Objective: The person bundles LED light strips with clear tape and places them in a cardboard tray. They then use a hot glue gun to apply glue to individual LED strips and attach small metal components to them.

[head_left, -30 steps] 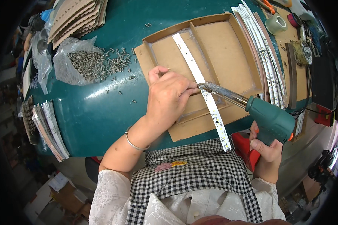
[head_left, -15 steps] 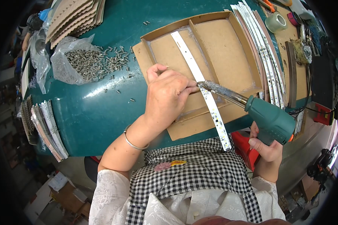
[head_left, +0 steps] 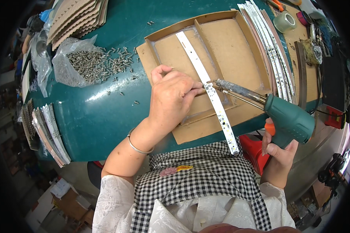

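A long white LED circuit strip lies slantwise across a shallow cardboard tray, its near end jutting over the table's front edge. My left hand is closed in a pinch at the strip's left edge, near its middle; what is between the fingertips is too small to make out. Wrapped round the handle of a green soldering gun, my right hand holds it at the right. The gun's dark tip points at the strip beside my left fingertips, close to its surface. I cannot tell whether it touches.
Small metal connectors spill from a clear plastic bag on the left of the green table. More white strips stand stacked right of the tray. Corrugated boards lie at the back left, a tape roll at the back right.
The soldering gun and my right hand have shifted right, and its tip has drawn back slightly from the strip. My left hand keeps its pinch in nearly the same place.
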Demonstrator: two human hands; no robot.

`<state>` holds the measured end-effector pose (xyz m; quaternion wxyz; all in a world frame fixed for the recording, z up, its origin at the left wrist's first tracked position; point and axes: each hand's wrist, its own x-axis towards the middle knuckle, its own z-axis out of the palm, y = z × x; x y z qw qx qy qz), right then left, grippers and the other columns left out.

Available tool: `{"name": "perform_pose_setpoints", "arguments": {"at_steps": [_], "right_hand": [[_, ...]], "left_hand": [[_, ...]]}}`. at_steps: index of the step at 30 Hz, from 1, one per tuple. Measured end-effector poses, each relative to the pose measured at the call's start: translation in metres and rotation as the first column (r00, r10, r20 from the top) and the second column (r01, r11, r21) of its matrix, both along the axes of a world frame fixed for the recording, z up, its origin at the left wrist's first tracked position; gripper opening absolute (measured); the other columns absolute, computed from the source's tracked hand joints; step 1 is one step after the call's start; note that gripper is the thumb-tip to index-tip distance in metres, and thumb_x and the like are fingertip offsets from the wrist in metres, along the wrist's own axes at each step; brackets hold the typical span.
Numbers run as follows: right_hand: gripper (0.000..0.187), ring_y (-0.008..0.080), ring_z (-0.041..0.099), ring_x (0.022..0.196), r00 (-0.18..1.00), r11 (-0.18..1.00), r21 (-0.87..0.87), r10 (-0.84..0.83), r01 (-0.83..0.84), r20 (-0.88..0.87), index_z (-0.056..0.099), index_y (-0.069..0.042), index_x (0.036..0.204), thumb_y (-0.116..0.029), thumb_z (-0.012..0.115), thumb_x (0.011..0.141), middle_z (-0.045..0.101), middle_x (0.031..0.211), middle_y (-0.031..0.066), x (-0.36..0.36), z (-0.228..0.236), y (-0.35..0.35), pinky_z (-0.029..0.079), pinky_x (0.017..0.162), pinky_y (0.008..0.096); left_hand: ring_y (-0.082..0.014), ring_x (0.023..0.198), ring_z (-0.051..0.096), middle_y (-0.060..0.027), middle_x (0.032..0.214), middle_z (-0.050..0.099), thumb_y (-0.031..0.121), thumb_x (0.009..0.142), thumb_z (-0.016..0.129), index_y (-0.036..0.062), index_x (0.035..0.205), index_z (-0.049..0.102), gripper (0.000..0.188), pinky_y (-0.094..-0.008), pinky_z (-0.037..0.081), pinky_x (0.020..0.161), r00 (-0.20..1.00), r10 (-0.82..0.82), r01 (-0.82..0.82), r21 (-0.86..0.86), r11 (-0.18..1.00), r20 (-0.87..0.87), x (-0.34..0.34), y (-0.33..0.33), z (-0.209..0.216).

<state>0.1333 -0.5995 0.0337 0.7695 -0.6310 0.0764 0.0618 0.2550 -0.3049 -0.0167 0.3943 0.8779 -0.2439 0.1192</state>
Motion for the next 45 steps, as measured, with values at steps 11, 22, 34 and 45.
{"name": "perform_pose_setpoints", "arguments": {"at_steps": [11,22,34,45], "right_hand": [[0.082,0.0194,0.058,0.062,0.991,0.982,0.145,-0.129,0.122,0.043,0.040,0.012,0.139,-0.006,0.082,0.072,0.059,0.111,0.0223,0.001,0.007,0.001,0.049,0.044,0.0281],[0.057,0.0142,0.060,0.071,0.793,0.740,-0.370,-0.354,0.562,0.496,0.049,0.005,0.132,0.003,0.076,0.082,0.060,0.098,0.0086,0.014,0.021,-0.047,0.050,0.062,0.0226],[0.048,0.0293,0.068,0.085,0.862,0.303,-0.814,-0.058,0.496,0.504,0.057,-0.002,0.121,-0.009,0.081,0.080,0.068,0.094,0.0151,0.082,-0.014,-0.056,0.053,0.078,0.0374],[0.049,0.0048,0.052,0.077,0.843,0.718,-0.513,-0.194,0.471,0.502,0.055,-0.001,0.136,0.006,0.069,0.090,0.061,0.102,-0.0007,0.101,-0.090,-0.142,0.044,0.067,0.0204]], "left_hand": [[-0.0141,0.073,0.065,0.0007,0.074,0.070,0.005,0.074,0.083,0.0117,0.079,0.073,0.014,-0.0362,0.041,0.095,1.000,-0.012,0.012,0.018,1.000,-0.001,0.000,0.001,0.002],[-0.0262,0.093,0.061,-0.0053,0.108,0.070,0.010,0.069,0.080,0.0073,0.101,0.070,0.034,-0.0432,0.046,0.087,0.923,-0.361,0.340,0.164,0.926,0.129,-0.024,0.000,0.053],[-0.0203,0.092,0.060,-0.0064,0.103,0.067,0.013,0.078,0.066,0.0013,0.108,0.070,0.032,-0.0395,0.046,0.088,0.773,-0.601,0.527,0.319,0.788,0.206,-0.047,-0.019,0.046],[-0.0193,0.087,0.061,-0.0070,0.110,0.067,0.014,0.076,0.069,0.0027,0.102,0.072,0.028,-0.0392,0.051,0.085,0.944,-0.271,0.144,0.502,0.853,0.190,-0.121,0.098,0.105]]}}
